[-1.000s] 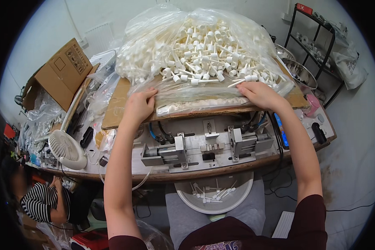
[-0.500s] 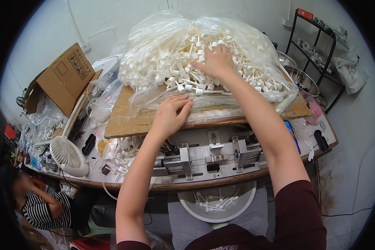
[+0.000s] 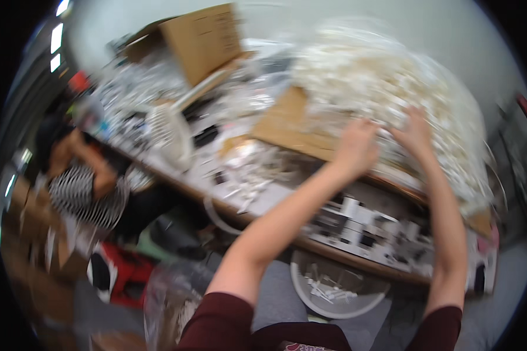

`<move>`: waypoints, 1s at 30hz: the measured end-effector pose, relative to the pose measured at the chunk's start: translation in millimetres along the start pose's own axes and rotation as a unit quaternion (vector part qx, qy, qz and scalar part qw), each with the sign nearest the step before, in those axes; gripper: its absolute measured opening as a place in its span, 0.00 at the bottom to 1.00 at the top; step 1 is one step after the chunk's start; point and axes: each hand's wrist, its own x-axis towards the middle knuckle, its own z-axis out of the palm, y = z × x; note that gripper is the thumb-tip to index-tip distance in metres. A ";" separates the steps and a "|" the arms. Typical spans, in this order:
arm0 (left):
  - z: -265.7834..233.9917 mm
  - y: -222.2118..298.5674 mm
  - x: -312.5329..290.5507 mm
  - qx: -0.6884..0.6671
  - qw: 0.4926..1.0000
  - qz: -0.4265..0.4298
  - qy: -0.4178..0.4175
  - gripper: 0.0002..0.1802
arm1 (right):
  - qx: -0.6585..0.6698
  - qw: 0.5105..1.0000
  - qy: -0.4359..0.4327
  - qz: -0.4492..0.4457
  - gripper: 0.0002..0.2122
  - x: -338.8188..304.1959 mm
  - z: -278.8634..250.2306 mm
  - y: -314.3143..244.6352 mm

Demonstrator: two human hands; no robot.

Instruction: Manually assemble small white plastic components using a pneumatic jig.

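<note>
A large clear plastic bag (image 3: 457, 117) full of small white scoop-like pieces (image 3: 357, 76), each a short cylinder on a thin stem, lies on a flat cardboard sheet (image 3: 290, 126). My left hand (image 3: 359, 147) is at the bag's front edge, its fingers smeared by motion. To its right, my right hand (image 3: 414, 134) rests against the front of the heap, thumb apart from the fingers, with nothing visible in its grasp. Below my forearms, a metal fixture (image 3: 366, 228) sits on the bench. Blur hides the finer detail.
A white basket (image 3: 310, 295) with several white pieces stands below the bench edge. More pieces (image 3: 252, 175) lie loose near a white fan (image 3: 170, 137). At the left are a cardboard box (image 3: 202, 44), a seated person in a striped top (image 3: 88, 196), and a red stool (image 3: 120, 272).
The view has swung left, so the bench appears further right and blurred. My right hand has drawn back from the upper heap toward its front edge, nearer my left hand.
</note>
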 end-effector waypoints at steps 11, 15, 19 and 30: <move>22.9 20.3 -7.5 0.014 0.996 -0.061 0.063 0.34 | 0.162 0.971 -0.084 -0.153 0.22 -25.7 -24.2 3.3; 24.6 16.6 1.6 -0.017 0.996 -0.077 -0.042 0.34 | 0.205 0.961 -0.125 -0.137 0.21 -32.9 -37.5 -2.4; 18.5 14.9 -2.4 0.022 0.999 -0.033 -0.010 0.29 | 0.153 0.966 -0.082 -0.190 0.20 -42.9 -68.5 -15.6; -8.2 25.1 -3.9 0.078 0.996 0.048 0.021 0.23 | 0.143 0.981 -0.014 -0.132 0.23 -80.7 -104.1 -29.9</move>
